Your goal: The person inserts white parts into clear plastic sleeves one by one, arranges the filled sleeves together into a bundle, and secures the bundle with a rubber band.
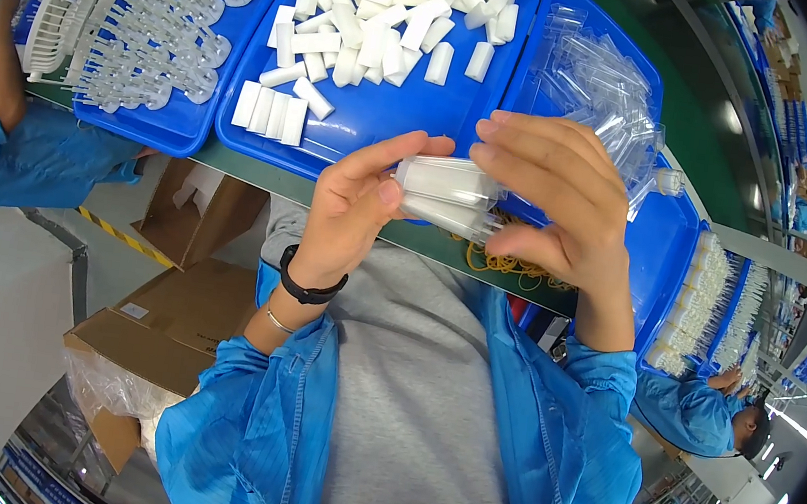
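My left hand (355, 196) is closed around a pair of small clear plastic cases (450, 182) with white blocks inside, thumb and fingers gripping their left ends. The two lie one above the other, above the near edge of the middle tray. At their right ends, my right hand (561, 196) is curved with its fingers stretched and its thumb apart. Whether it touches the cases is hard to make out. Behind the hands, the blue middle tray (369, 122) holds many loose white blocks (381, 23).
On the left, a blue tray (203, 117) holds clear spiked plastic parts (164, 31). Clear plastic covers (597, 74) fill a tray at the right. Yellow rubber bands (513, 265) lie by my right wrist. Cardboard boxes (174, 315) stand lower left. Co-workers in blue sit at both sides.
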A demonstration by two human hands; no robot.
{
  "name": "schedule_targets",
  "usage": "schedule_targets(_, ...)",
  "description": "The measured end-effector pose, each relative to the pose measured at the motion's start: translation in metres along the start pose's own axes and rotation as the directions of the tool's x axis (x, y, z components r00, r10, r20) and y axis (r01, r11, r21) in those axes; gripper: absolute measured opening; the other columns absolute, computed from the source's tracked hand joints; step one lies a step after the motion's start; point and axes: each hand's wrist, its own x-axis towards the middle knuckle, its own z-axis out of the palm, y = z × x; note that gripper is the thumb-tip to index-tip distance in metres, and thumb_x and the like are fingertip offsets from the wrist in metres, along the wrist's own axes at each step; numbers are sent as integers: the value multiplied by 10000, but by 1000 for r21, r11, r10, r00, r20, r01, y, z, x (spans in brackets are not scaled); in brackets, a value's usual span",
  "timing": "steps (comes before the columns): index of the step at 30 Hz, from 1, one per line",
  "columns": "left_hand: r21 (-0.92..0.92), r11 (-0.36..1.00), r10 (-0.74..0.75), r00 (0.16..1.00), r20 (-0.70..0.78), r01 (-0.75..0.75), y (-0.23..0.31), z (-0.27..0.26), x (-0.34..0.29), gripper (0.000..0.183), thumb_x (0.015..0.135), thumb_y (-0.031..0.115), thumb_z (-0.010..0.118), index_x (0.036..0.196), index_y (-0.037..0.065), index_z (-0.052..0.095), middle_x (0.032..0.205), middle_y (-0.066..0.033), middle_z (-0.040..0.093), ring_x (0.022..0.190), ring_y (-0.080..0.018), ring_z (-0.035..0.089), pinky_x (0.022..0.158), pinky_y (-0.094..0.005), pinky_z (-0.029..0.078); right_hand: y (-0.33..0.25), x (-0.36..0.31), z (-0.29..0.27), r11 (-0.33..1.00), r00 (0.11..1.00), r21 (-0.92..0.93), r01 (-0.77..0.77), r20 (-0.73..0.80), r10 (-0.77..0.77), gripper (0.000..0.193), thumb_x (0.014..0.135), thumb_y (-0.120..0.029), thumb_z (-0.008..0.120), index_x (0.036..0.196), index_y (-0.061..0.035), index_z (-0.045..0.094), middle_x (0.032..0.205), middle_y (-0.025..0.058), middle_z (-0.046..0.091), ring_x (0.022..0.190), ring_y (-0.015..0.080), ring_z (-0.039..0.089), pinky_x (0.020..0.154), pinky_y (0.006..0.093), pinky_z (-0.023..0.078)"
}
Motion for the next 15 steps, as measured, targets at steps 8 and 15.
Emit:
schedule_targets(8, -265, 962, -56, 997, 49, 67, -3, 0, -1, 335, 937, 130, 399, 1243, -6, 412, 1296, -235, 421, 1125, -302, 520, 875, -390, 511, -6, -4, 11, 973, 992, 196, -121, -6, 125, 603, 545, -344, 799, 1049, -71, 613, 1055, 108, 624, 943, 265, 613, 769, 340, 479)
schedule_targets(15, -313, 944, -92, 995, 44, 101, -6, -5, -2, 328, 939, 137, 382, 1219, -28, 426, 1260, -208, 459, 1084, -285, 547, 862, -389, 517, -6, -3, 20, 960, 994, 266, -91, -35, 104, 503, 596, -241, 780, 1049, -90, 622, 996, 70, 631, 878, 240, 615, 727, 329, 487)
